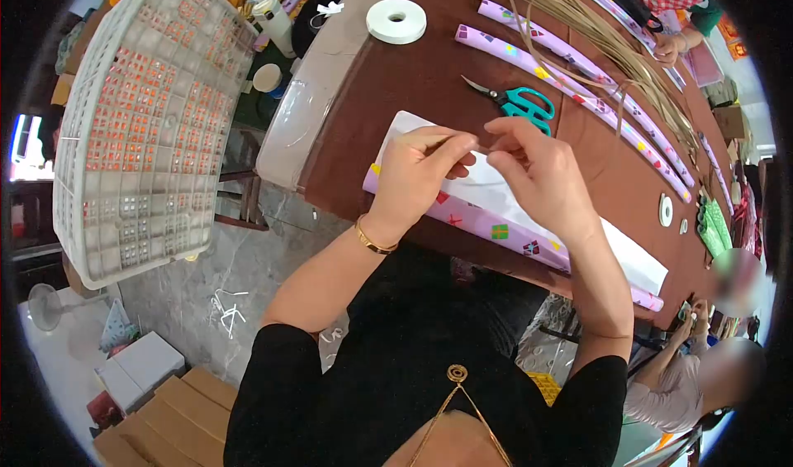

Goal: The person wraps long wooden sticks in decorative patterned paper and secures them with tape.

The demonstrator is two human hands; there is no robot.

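My left hand [413, 173] and my right hand [538, 173] come close together above the table, each with its fingers pinched. Whatever thin thing lies between the fingertips is too small to make out. Below them, along the table's near edge, lies a partly rolled sheet of purple patterned paper [479, 223] with its white inner side [624, 256] facing up. Just beyond my right hand are teal-handled shears [529, 103], their dark blades pointing left.
Purple patterned paper rolls [570, 83] and long tan strips [595, 33] cover the brown table's [355, 128] far side. White tape rolls [396, 21] [666, 211] lie there too. A white plastic crate [74, 161] stands left. Co-workers' hands [671, 48] [690, 322] are at the right.
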